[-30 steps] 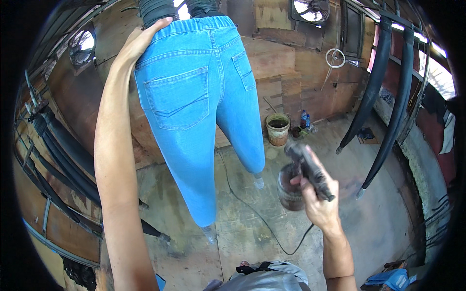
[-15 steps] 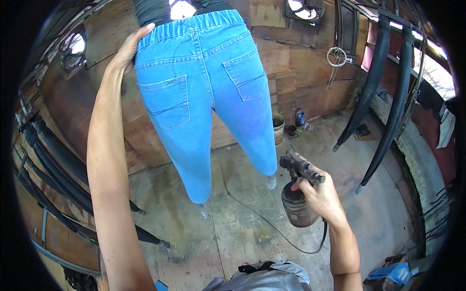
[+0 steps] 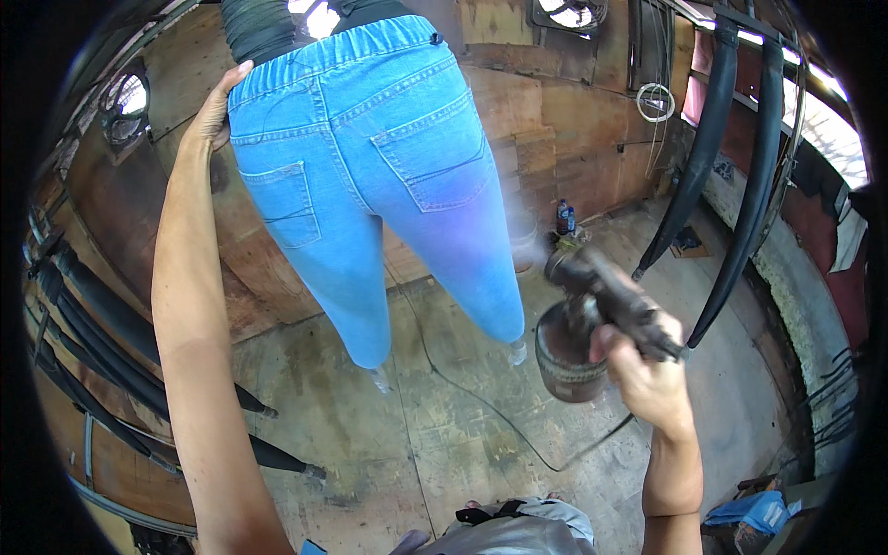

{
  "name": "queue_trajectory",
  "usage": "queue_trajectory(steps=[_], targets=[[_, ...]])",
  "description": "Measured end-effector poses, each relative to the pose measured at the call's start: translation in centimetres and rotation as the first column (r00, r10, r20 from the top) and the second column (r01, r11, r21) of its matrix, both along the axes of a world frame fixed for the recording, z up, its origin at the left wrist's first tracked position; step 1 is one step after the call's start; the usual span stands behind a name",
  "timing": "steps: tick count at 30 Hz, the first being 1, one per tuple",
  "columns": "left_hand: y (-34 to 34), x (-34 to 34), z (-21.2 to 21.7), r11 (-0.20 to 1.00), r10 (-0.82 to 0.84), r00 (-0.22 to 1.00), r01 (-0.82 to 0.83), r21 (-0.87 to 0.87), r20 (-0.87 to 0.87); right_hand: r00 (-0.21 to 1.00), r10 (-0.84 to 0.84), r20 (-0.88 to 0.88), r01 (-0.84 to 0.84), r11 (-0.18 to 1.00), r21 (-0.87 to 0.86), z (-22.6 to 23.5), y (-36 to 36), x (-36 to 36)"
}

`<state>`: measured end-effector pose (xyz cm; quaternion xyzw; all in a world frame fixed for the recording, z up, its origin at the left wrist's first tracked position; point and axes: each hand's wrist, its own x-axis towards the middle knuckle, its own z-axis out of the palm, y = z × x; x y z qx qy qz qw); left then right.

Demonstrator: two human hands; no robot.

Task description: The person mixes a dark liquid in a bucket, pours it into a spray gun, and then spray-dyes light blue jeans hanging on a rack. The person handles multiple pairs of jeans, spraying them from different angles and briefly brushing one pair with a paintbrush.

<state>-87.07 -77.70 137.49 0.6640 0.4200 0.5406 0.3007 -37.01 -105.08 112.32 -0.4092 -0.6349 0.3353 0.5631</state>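
A pair of light blue jeans [image 3: 356, 194] hangs upright on a black leg form [image 3: 254, 32], back pockets facing me, with a purple tint on the right pocket and thigh. My left hand [image 3: 218, 106] is closed on the left edge of the elastic waistband; its thumb shows and the other fingers are partly hidden behind the cloth. My right hand [image 3: 652, 375] grips a dark spray gun [image 3: 615, 301] with a stained cup [image 3: 566, 356] under it. The gun's nozzle points toward the right leg, a little apart from it, and a pale mist shows there.
Black leg forms hang at the right [image 3: 708, 148] and at the left [image 3: 106, 305]. A thin hose [image 3: 481, 402] lies across the floor. Small bottles [image 3: 564, 215] stand by the wooden back wall. Blue cloth [image 3: 754, 511] lies at the lower right.
The jeans have turned, bringing their right side more into view, and the waistband has moved left with my left hand. My right hand has raised the spray gun and shifted it right; mist now shows.
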Motion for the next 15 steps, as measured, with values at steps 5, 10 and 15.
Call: queue_trajectory(steps=[5,10,15], targets=[[0.9,-0.2,0.4,0.999,-0.027,0.999,0.028,-0.024,0.021,0.954,0.115,0.276,0.016,0.902,-0.431,-3.7,3.1,0.1],[1.0,0.3,0.4,0.999,0.008,0.999,-0.005,-0.052,0.052,0.997,0.073,0.034,-0.071,0.995,-0.072,-1.5,1.8,1.9],[0.8,0.4,0.5,0.998,0.035,0.998,-0.032,-0.055,0.053,0.956,-0.039,-0.291,0.055,0.997,0.049,1.5,-0.5,2.2]])
